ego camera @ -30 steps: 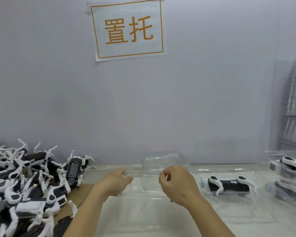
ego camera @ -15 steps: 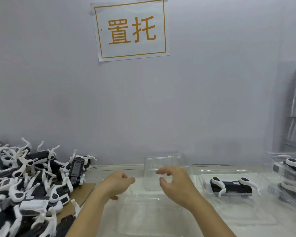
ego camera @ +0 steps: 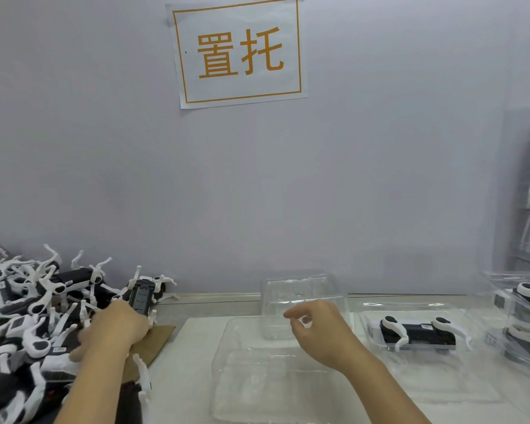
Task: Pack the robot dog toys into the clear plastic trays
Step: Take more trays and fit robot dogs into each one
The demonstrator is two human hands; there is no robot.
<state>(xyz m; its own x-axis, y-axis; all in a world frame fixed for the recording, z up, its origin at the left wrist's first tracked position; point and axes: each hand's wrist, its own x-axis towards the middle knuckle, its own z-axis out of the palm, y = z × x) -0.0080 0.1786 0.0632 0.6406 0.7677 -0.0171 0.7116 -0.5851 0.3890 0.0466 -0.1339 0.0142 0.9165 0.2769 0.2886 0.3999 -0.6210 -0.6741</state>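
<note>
A heap of black-and-white robot dog toys [ego camera: 28,325] covers the table's left side. My left hand [ego camera: 114,328] lies on the heap's right edge, its fingers curled round the near end of a black robot dog [ego camera: 141,295] lying belly up. An empty clear plastic tray [ego camera: 270,384] lies in the middle, and its raised part [ego camera: 300,289] stands behind it. My right hand [ego camera: 322,332] hovers over this tray with loosely curled fingers and holds nothing. To the right, another clear tray [ego camera: 459,384] holds one packed robot dog [ego camera: 416,332].
Stacked clear trays with packed dogs [ego camera: 527,304] stand at the far right edge. A sheet of brown cardboard [ego camera: 156,338] lies under the heap. A grey wall with a paper sign [ego camera: 239,52] closes the back of the table.
My left hand has left the empty tray and moved left onto the heap of toys. My right hand has let go of the tray and now hovers above it.
</note>
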